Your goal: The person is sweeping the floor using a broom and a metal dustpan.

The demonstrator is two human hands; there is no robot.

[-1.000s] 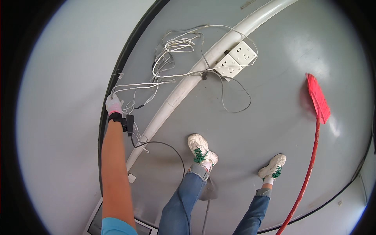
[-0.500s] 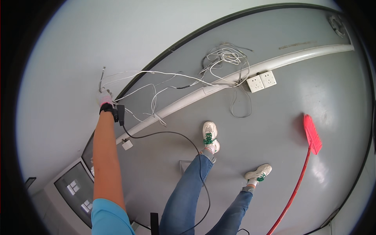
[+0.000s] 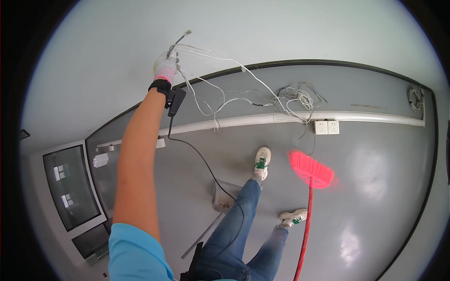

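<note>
My left hand [image 3: 167, 66], in a white and pink glove, is raised beside the wall. Its fingers are closed around a bunch of thin white and grey cables; a plug end [image 3: 187, 33] sticks up above the fist. From there the cables sag rightward to a tangled cable heap [image 3: 300, 97] by the wall base. A broom with a red bristle head [image 3: 311, 171], blurred by motion, stands in front of my feet. Its red handle [image 3: 304, 229] runs down past the lower edge. My right hand is out of view.
White trunking [image 3: 243, 121] runs along the floor, with a double socket [image 3: 326, 127] beside it. A dustpan [image 3: 216, 199] holding some debris lies left of my leg. Another cable coil [image 3: 415, 99] sits in the far right corner. A black cord [image 3: 197, 152] hangs from my left wrist device.
My left hand has moved up and rightward in view, lifting the cables higher. The broom head has swung left toward my feet. The view has turned, and more of the dustpan shows.
</note>
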